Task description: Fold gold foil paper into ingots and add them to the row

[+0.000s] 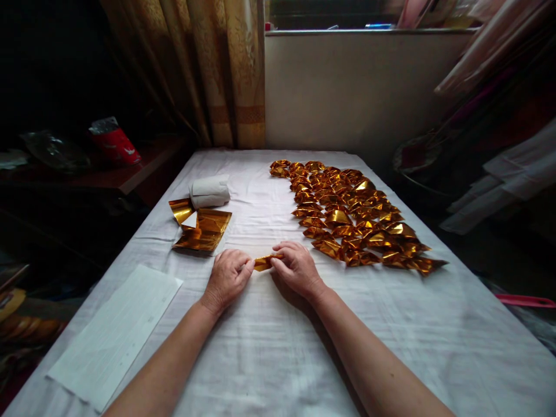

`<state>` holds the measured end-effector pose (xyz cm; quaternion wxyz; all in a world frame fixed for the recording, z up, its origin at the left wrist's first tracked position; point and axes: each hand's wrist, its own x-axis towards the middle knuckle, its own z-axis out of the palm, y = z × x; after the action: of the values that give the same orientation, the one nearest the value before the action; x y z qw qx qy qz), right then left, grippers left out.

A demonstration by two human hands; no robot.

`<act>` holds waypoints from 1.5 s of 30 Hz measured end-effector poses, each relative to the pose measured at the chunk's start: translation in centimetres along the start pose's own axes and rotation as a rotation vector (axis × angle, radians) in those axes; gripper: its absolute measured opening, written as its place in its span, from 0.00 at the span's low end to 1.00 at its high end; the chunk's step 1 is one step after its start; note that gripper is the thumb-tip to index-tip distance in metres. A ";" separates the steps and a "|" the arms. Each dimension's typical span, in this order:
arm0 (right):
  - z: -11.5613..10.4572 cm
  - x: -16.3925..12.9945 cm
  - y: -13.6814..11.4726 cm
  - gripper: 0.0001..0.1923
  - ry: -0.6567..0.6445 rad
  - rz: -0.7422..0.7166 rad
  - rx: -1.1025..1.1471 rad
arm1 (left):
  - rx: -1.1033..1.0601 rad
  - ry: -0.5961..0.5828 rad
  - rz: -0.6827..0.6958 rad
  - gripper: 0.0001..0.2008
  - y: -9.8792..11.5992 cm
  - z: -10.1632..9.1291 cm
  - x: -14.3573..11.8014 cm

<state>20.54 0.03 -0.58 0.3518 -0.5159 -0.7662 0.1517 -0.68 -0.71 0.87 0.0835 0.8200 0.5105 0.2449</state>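
I am pinching the folded gold foil piece (266, 262) between my left hand (226, 279) and right hand (297, 267), its long axis running left-right just above the white cloth (278, 347).

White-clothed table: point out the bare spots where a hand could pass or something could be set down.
Bare cloth runs down the middle, between the loose gold foil sheets beside the white paper roll and the spread of folded gold foil pieces. The near right corner is free. The right half is crowded; a white paper sheet covers the near left.
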 end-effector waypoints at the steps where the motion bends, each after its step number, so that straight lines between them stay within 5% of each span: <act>1: 0.1 0.0 0.0 0.04 0.010 0.022 0.002 | 0.008 0.010 -0.034 0.13 0.0 0.2 0.1; 10: 0.8 -0.2 -0.7 0.03 0.065 0.157 -0.187 | 0.194 0.094 -0.121 0.06 0.4 0.8 0.6; 16: 1.2 -0.3 -0.6 0.13 0.097 0.150 -0.242 | 0.238 0.059 0.116 0.06 2.1 0.2 -0.4; 20: 0.7 -0.7 -1.0 0.12 0.012 0.048 -0.272 | 0.272 0.007 0.191 0.11 2.8 0.0 -1.7; 24: -0.5 -1.9 -1.8 0.18 -0.241 -0.154 -0.273 | 0.293 -0.005 0.217 0.15 2.5 0.1 -2.3; 27: -1.2 -2.6 -2.0 0.23 -0.358 -0.154 -0.306 | 0.292 -0.031 0.209 0.16 2.3 0.2 -2.3; 33: -1.5 -2.7 -1.7 0.26 -0.343 0.001 -0.413 | 0.290 -0.055 0.196 0.15 2.4 -0.1 -2.1; 45: -1.3 -2.7 -2.0 0.27 -0.375 0.043 -0.448 | 0.240 -0.151 0.221 0.24 1.7 1.6 -1.9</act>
<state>20.61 -3.41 0.49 0.0780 -0.5599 -0.8211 0.0788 0.84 -2.98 -0.47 -0.0042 0.8913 0.4351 0.1278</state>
